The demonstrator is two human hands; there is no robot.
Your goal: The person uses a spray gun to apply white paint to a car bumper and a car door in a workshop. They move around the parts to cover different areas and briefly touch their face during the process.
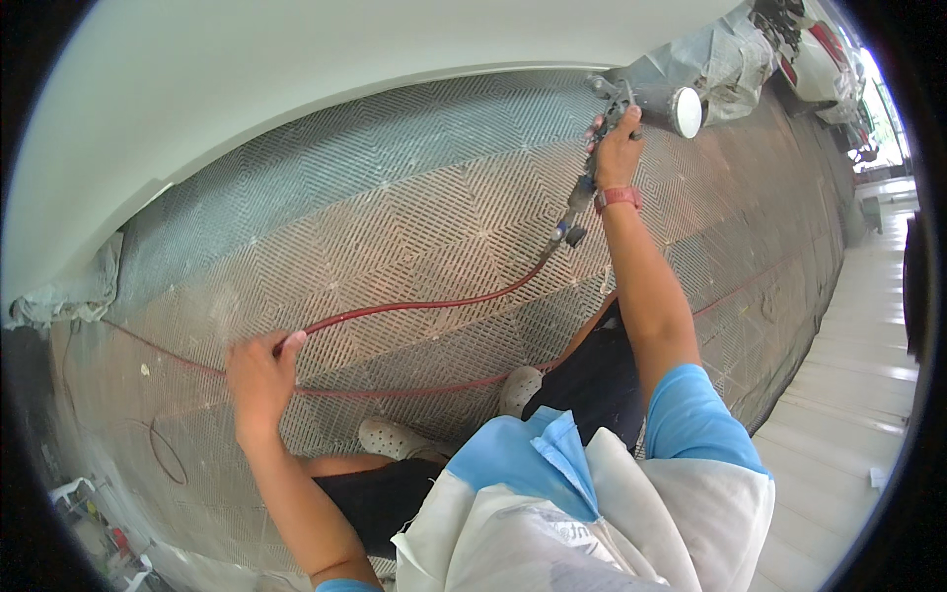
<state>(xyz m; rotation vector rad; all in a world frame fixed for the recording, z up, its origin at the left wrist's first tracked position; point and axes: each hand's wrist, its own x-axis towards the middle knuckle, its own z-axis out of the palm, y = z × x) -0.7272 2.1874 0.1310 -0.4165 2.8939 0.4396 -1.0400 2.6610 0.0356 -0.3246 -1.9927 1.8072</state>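
Observation:
My right hand (619, 156), with a red band on its wrist, is closed around the grip of a spray gun (614, 95) at the upper right. A cup with a white end (685, 112) sticks out sideways from the gun. Below the grip hang fittings with a small dark knob (575, 237). From them a red air hose (424, 305) curves left to my left hand (260, 383), whose fingers are wrapped round it. The gun is close to the lower edge of a smooth white vehicle body panel (296, 69), which spans the top; I cannot tell whether they touch.
Crumpled plastic sheeting (725, 64) covers something at the upper right, with more sheeting (74, 286) at the left. The hose's lower run (414, 392) crosses the patterned grating floor (395, 217) by my shoes (390, 437). Items lie at lower left (113, 543).

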